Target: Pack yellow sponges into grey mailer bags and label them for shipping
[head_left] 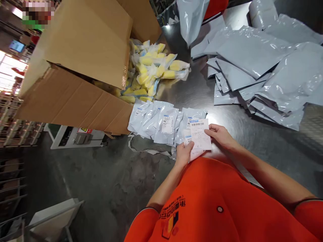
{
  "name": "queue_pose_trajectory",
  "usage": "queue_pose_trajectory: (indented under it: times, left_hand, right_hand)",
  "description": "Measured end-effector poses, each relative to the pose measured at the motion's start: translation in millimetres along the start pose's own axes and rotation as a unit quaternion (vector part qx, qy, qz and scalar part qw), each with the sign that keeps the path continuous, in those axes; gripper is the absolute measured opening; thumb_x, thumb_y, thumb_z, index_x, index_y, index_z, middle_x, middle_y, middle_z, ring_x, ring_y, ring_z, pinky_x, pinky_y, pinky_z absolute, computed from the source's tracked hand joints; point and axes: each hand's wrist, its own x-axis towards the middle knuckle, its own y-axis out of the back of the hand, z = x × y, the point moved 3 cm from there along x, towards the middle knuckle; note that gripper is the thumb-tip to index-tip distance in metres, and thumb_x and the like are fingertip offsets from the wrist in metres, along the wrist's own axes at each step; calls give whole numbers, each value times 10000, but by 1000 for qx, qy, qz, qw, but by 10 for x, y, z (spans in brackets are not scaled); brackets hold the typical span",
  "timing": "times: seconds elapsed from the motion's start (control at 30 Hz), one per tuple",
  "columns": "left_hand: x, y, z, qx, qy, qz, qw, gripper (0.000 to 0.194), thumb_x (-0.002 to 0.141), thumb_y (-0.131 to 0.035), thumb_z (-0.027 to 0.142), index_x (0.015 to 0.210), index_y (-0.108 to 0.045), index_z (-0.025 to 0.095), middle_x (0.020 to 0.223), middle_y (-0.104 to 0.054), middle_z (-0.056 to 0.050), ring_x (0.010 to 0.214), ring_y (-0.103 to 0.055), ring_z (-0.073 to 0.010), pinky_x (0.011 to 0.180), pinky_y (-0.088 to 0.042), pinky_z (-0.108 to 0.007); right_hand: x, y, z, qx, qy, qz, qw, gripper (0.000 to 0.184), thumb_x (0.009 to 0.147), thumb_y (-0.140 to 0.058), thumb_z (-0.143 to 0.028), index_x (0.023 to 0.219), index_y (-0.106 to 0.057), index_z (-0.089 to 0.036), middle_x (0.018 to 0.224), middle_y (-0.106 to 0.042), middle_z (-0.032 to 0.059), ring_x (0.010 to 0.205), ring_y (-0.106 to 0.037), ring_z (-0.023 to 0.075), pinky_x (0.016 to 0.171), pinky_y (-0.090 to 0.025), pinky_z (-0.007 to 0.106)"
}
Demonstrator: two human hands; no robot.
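Observation:
My right hand pinches the right edge of a white shipping label with a barcode along its top. Under it, my left hand has its thumb closed over more white labels, partly covered by the top one. Just beyond my hands, several light grey mailer bags lie in an overlapping row near the table's edge, some with printed labels on them. Spilling from an open cardboard box are several yellow items in clear wrapping; their exact kind I cannot make out.
A large heap of grey plastic mailers covers the right back of the metal table. Another grey bag hangs down at the top. Grey floor and a white stand show at lower left.

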Motion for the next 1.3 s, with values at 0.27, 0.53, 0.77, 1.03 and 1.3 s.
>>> queue_pose_trajectory:
  times: [0.27,0.53,0.77,1.03,1.3]
  left_hand:
    - [-13,0,12,12,4,1,1000,362,620,-830,424,810,-763,123,816,-772,-103,721,-684,-226,731,-533,-344]
    - [23,23,-46,4,3,-1,1000,357,640,-821,427,828,-770,128,854,-781,-102,779,-704,-243,768,-551,-356]
    - [10,12,-52,-11,0,-11,1000,386,638,-809,441,857,-766,126,851,-778,-102,755,-697,-230,747,-539,-344]
    - [15,19,-54,5,6,1,1000,357,635,-811,427,834,-765,134,861,-776,-106,762,-692,-246,731,-530,-349]
    - [3,3,-47,-10,5,-5,1000,354,636,-816,409,854,-766,136,841,-780,-100,754,-697,-241,739,-540,-347]
  right_hand:
    - [5,1,10,0,-1,6,1000,318,691,-723,-480,759,-613,-190,636,-604,-16,578,-517,125,569,-414,269]
    - [-16,-20,-6,16,-7,5,1000,289,686,-730,-441,720,-580,-197,624,-596,-25,574,-514,119,557,-393,258]
    - [-13,-32,-23,12,-10,8,1000,320,670,-732,-469,719,-564,-201,614,-594,-20,555,-507,124,530,-385,260]
    - [-7,-27,-7,2,-15,12,1000,297,687,-710,-467,745,-587,-203,641,-613,-8,578,-529,133,542,-409,266]
    - [2,-26,5,8,-16,12,1000,308,685,-721,-467,739,-582,-197,645,-616,-5,586,-537,132,547,-422,263]
